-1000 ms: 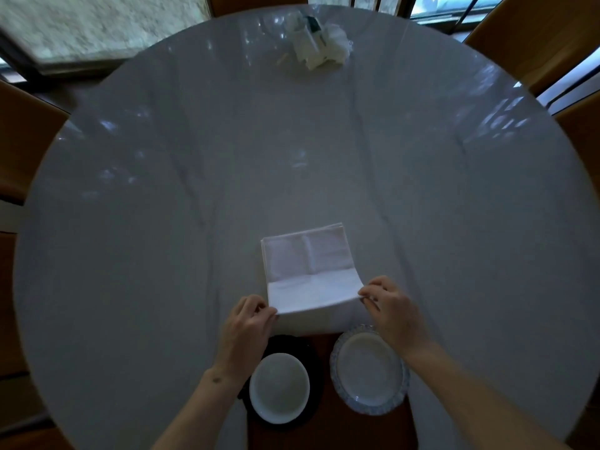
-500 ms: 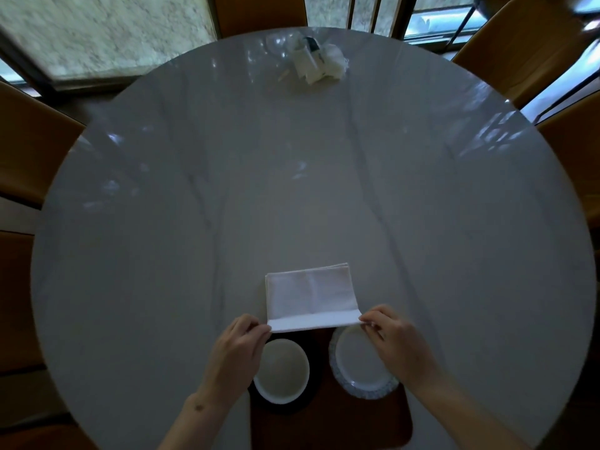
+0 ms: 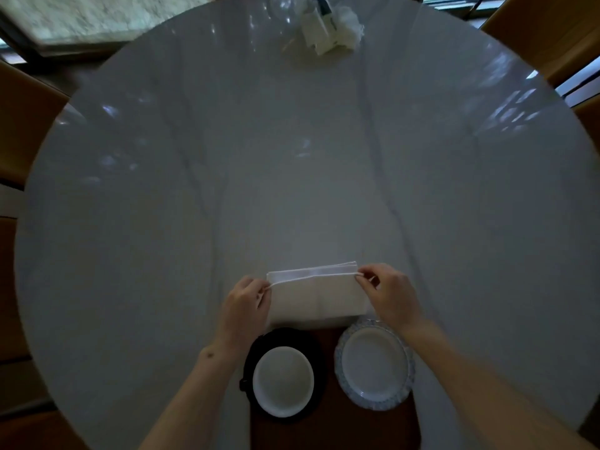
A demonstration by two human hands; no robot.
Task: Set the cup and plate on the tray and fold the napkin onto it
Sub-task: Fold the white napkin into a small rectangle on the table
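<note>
Left hand (image 3: 246, 303) and right hand (image 3: 391, 292) pinch the white cloth napkin's (image 3: 319, 298) upper corners, its long axis crosswise, just beyond the dark wooden tray (image 3: 332, 430).

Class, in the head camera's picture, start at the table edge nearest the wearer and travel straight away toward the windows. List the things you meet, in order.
White cup on its black saucer → folded white napkin pinched by both hands → bare table → white clutter at the far edge.
</note>
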